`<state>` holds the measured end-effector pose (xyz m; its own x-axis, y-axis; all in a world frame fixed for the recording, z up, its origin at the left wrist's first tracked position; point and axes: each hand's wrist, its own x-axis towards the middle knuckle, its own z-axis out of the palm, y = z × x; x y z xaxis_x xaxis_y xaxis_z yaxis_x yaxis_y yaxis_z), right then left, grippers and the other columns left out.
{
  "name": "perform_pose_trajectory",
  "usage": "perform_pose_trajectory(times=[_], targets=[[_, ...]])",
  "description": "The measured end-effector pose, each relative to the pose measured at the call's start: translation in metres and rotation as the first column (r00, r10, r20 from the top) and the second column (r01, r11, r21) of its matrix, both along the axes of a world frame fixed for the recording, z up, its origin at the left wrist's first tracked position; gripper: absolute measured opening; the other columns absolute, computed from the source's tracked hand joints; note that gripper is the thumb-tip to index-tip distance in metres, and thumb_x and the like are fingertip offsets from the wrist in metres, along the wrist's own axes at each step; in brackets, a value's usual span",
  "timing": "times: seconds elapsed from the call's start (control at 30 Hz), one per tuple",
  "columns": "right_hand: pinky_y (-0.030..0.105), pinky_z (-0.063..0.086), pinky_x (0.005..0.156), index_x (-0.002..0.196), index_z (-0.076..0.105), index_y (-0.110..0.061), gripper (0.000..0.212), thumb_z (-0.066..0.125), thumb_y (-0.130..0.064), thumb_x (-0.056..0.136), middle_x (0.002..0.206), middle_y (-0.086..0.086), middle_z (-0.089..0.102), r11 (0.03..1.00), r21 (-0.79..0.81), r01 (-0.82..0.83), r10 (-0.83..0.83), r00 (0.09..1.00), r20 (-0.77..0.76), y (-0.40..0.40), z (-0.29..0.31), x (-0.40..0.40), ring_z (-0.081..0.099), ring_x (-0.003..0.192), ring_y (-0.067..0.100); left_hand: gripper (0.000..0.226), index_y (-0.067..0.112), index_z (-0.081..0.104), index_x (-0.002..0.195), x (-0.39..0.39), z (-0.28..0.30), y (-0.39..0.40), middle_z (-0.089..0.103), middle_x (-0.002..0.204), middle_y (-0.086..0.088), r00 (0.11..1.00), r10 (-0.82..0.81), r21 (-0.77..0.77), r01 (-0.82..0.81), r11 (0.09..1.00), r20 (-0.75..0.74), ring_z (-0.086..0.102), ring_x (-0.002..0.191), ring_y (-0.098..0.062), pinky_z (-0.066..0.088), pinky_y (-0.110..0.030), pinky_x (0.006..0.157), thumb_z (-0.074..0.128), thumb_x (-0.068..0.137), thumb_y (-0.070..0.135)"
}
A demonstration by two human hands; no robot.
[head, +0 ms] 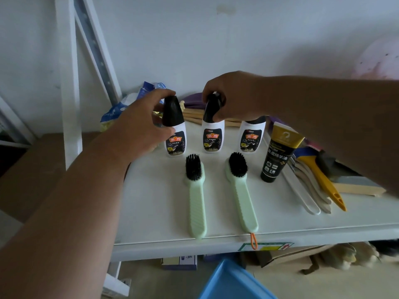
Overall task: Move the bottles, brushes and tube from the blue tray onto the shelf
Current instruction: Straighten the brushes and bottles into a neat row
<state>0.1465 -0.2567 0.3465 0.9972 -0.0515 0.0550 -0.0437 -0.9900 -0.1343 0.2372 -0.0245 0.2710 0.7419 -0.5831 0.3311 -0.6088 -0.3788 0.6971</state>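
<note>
Now we hold our left hand (140, 128) around the black cap of the left bottle (174, 126), with the fingers curled over the top and the thumb at its side; our right hand (233, 98) grips the black cap of the middle bottle (212, 134) from above; both bottles stand upright on the white shelf (159, 212), and a third bottle (251, 137) stands upright just beside them on the right, partly hidden under our right wrist; in front of the bottles two green brushes lie flat with black bristles up and handles toward us, the left brush (196, 199) and the right brush (240, 190), whose orange loop (254, 241) hangs over the shelf edge; the black and gold tube (278, 156) stands on its cap to the right of the third bottle; further right lie some shoehorns (311, 190) and a yellow tool (323, 182); below the shelf a corner of the blue tray (233, 283) is visible, near the bottom of the view
</note>
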Motion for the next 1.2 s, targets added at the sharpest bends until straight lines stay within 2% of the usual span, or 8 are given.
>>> perform_pose_trajectory(times=[0.13, 0.33, 0.43, 0.6, 0.77, 0.93, 1.07, 1.2], targets=[[0.039, 0.054, 0.083, 0.122, 0.064, -0.035, 0.041, 0.081, -0.033, 0.085, 0.114, -0.005, 0.064, 1.0, -0.001, 0.005, -0.005, 1.0, -0.002, 0.001, 0.0, -0.001, 0.061, 0.102, 0.023, 0.072, 0.043, 0.055, 0.146, -0.002, 0.001, -0.002, 0.068, 0.129, 0.011, 1.0, 0.007, 0.005, -0.007, 1.0, -0.004, 0.073, 0.098, -0.003, 0.055, -0.012, 0.068, 0.079, 0.088, 0.008], [0.039, 0.052, 0.085, 0.128, 0.062, -0.034, 0.04, 0.074, -0.029, 0.09, 0.116, -0.007, 0.061, 0.999, -0.024, 0.023, -0.023, 1.0, -0.015, 0.002, 0.003, 0.0, 0.06, 0.107, 0.025, 0.073, 0.044, 0.053, 0.148, -0.005, 0.001, -0.005, 0.067, 0.132, 0.007, 1.0, 0.022, 0.005, -0.022, 1.0, 0.001, 0.075, 0.1, -0.017, 0.058, -0.023, 0.073, 0.079, 0.088, 0.009], [0.044, 0.054, 0.094, 0.136, 0.059, -0.034, 0.047, 0.071, -0.027, 0.091, 0.127, -0.004, 0.062, 0.999, 0.002, 0.044, -0.044, 0.999, -0.015, 0.003, 0.004, 0.001, 0.061, 0.112, 0.026, 0.075, 0.046, 0.051, 0.151, -0.004, 0.001, -0.006, 0.066, 0.129, 0.011, 0.999, 0.034, 0.018, -0.034, 0.999, -0.003, 0.076, 0.096, -0.012, 0.051, -0.01, 0.067, 0.081, 0.089, 0.016], [0.037, 0.051, 0.087, 0.134, 0.06, -0.038, 0.046, 0.072, -0.027, 0.091, 0.13, -0.005, 0.063, 0.999, 0.049, 0.019, -0.019, 1.0, 0.015, 0.003, 0.004, 0.002, 0.062, 0.112, 0.023, 0.073, 0.048, 0.051, 0.149, -0.002, 0.001, -0.003, 0.069, 0.125, 0.009, 0.999, 0.024, -0.029, -0.024, 0.999, -0.03, 0.077, 0.097, -0.011, 0.058, -0.021, 0.076, 0.081, 0.09, 0.019], [0.036, 0.049, 0.083, 0.123, 0.066, -0.036, 0.033, 0.07, -0.024, 0.093, 0.114, -0.008, 0.061, 0.999, -0.02, -0.024, 0.024, 1.0, 0.002, 0.001, 0.004, 0.004, 0.06, 0.107, 0.023, 0.071, 0.045, 0.053, 0.15, 0.0, 0.001, -0.003, 0.067, 0.125, 0.011, 1.0, 0.025, -0.019, -0.025, 1.0, -0.002, 0.073, 0.099, -0.005, 0.046, 0.002, 0.065, 0.08, 0.091, 0.017], [0.031, 0.042, 0.082, 0.123, 0.066, -0.036, 0.032, 0.07, -0.021, 0.095, 0.111, -0.01, 0.058, 0.999, -0.03, -0.043, 0.043, 0.999, 0.006, 0.0, 0.005, 0.001, 0.056, 0.103, 0.019, 0.065, 0.046, 0.056, 0.147, 0.003, 0.001, -0.002, 0.069, 0.132, 0.008, 1.0, 0.012, -0.005, -0.011, 1.0, 0.026, 0.074, 0.107, -0.013, 0.057, -0.023, 0.087, 0.077, 0.092, 0.018], [0.034, 0.045, 0.082, 0.123, 0.066, -0.037, 0.032, 0.07, -0.023, 0.095, 0.113, -0.008, 0.06, 0.998, -0.039, -0.041, 0.041, 0.999, -0.005, 0.001, 0.006, 0.0, 0.057, 0.104, 0.02, 0.066, 0.048, 0.055, 0.147, 0.004, -0.001, -0.001, 0.069, 0.133, 0.007, 1.0, 0.015, 0.001, -0.015, 1.0, 0.026, 0.074, 0.107, -0.014, 0.06, -0.031, 0.089, 0.077, 0.092, 0.019], [0.034, 0.046, 0.082, 0.123, 0.066, -0.036, 0.031, 0.069, -0.024, 0.095, 0.11, -0.008, 0.059, 0.999, -0.031, -0.033, 0.033, 0.999, -0.003, 0.001, 0.005, -0.001, 0.058, 0.103, 0.021, 0.065, 0.045, 0.055, 0.148, 0.004, -0.001, -0.002, 0.069, 0.133, 0.008, 0.999, 0.015, -0.003, -0.015, 1.0, 0.04, 0.072, 0.108, -0.012, 0.057, -0.02, 0.083, 0.076, 0.093, 0.017]])
